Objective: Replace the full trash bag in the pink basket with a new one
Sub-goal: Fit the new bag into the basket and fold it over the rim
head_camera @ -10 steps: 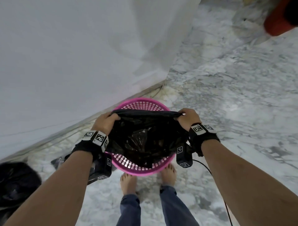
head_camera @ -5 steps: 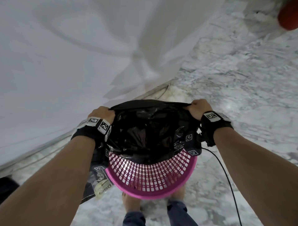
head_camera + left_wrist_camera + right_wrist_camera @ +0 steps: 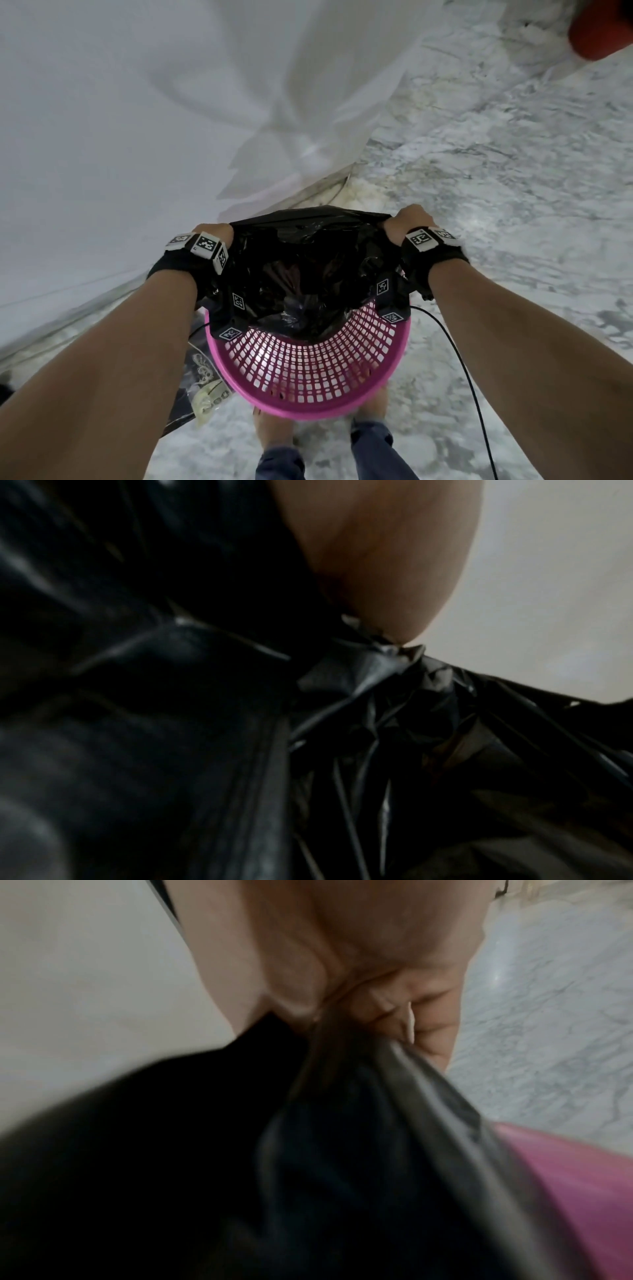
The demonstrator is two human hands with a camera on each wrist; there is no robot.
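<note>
The pink basket (image 3: 308,373) stands on the marble floor in front of my bare feet. A black trash bag (image 3: 308,267) hangs into it, its mouth stretched wide above the far rim. My left hand (image 3: 214,233) grips the bag's left edge in a fist. My right hand (image 3: 406,221) grips the right edge the same way. In the left wrist view, crumpled black plastic (image 3: 394,696) bunches under my palm. In the right wrist view my fingers (image 3: 424,1015) pinch the gathered black film, with the pink basket's rim (image 3: 565,1177) below right.
A white curtain (image 3: 154,120) hangs close on the left, reaching down to the floor behind the basket. A clear plastic packet (image 3: 202,383) lies on the floor left of the basket. A black cable (image 3: 462,370) trails on the right. A red object (image 3: 599,31) sits far top right.
Both hands have lifted the bag's mouth up and away over the basket's far rim. More of the basket's near inside wall now shows beneath the bag.
</note>
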